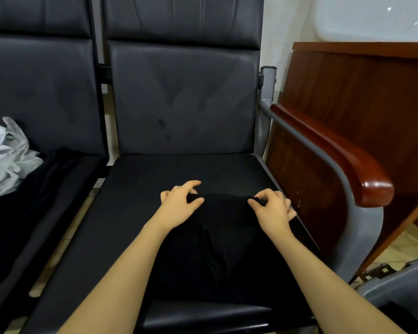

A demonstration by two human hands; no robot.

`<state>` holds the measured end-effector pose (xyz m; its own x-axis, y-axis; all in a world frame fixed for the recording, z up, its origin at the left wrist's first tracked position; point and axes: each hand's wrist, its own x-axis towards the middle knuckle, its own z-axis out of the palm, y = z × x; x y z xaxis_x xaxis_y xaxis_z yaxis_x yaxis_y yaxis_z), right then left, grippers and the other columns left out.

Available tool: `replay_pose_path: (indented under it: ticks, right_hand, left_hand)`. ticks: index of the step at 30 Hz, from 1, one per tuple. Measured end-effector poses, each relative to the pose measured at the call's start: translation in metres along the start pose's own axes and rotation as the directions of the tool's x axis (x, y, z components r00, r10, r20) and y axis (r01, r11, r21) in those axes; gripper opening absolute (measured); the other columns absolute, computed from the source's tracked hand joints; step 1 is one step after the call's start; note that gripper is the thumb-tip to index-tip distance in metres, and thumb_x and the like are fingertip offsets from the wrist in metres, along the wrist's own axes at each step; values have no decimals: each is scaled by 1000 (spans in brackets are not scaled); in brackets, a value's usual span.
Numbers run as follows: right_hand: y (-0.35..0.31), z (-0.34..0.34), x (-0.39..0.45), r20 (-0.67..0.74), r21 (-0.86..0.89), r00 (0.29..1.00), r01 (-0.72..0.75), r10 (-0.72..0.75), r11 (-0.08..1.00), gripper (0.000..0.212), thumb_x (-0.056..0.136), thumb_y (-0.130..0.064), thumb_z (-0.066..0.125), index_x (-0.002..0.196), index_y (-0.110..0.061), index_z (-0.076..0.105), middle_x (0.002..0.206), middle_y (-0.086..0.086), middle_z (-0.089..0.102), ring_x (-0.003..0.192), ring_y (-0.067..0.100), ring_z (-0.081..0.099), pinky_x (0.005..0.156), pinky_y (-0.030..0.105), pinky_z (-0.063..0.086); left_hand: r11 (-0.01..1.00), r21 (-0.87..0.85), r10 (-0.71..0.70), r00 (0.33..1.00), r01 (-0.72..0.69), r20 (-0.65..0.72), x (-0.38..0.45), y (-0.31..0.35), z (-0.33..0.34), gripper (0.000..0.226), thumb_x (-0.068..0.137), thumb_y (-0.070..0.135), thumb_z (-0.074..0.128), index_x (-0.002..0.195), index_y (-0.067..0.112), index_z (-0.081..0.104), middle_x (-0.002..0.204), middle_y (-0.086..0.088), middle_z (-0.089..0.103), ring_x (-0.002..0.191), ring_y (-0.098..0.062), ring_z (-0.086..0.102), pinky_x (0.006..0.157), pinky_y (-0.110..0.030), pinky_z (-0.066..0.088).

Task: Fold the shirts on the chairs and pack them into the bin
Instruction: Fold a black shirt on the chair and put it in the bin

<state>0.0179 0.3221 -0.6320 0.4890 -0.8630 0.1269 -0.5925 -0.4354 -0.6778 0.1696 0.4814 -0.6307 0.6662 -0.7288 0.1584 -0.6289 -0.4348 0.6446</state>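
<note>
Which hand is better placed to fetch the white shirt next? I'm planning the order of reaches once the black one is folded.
Probably the left hand: the white shirt lies on the neighbouring seat to its side. The right hand sits nearer the wooden armrest. Both now pinch the black shirt.

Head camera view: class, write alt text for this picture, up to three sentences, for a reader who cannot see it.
Two bare hands, the left hand and the right hand, pinch the far edge of a black shirt spread on a black chair seat. White clothes are heaped on the next chair to the left, and a grey bin shows at the lower right.
</note>
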Motion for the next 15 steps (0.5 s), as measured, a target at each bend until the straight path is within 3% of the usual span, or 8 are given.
replay_pose_path:
  ticks: [2,4,7,9,12,15]
  right_hand:
    - [0,-1,-2,-42,107,998,50,-46,993,7,92,-27,59,90,-25,53,94,-7,55,106,16,49,79,21,10]
    - [1,-2,-5,-80,198,995,74,-59,977,9,94,-23,57,88,-23,50,86,-5,56,97,17,53,80,19,13]
    - [3,-2,-8,-154,263,986,105,-66,959,10,95,-19,56,89,-21,48,82,-1,56,87,18,55,98,37,34]
    - [1,-4,-11,-195,269,978,132,-81,954,8,95,-18,55,91,-20,48,80,-4,54,83,16,54,89,38,43]
    - [-3,-9,-12,-228,298,971,138,-70,944,4,96,-15,53,96,-14,49,80,-9,49,75,7,50,68,24,42]
    - [1,-8,-7,-229,178,973,61,-19,982,5,96,-17,53,96,-15,48,80,-2,55,72,16,55,67,36,49]
  left_hand:
    - [997,-77,0,999,-3,-38,0,-1,-3,42,91,32,59,131,37,47,101,18,50,105,-9,36,100,-24,15]
    - [980,-196,2,996,-18,-84,1,-1,-8,39,89,27,64,125,39,53,92,14,49,102,-9,41,99,-24,29]
    - [929,-347,78,985,-128,-155,1,3,-12,41,86,19,68,122,37,56,79,7,48,83,-3,54,96,-14,37]
    - [922,-350,113,980,-165,-163,0,4,-13,46,87,19,67,127,37,53,76,6,46,77,-1,51,95,-13,35]
    - [971,-202,106,987,-130,-123,-1,2,-16,49,91,30,61,135,43,43,87,16,45,88,-11,45,93,-26,38]
    - [954,275,131,991,-118,-32,-2,-5,-6,51,96,42,46,144,37,30,111,13,42,103,-14,38,95,-32,29]
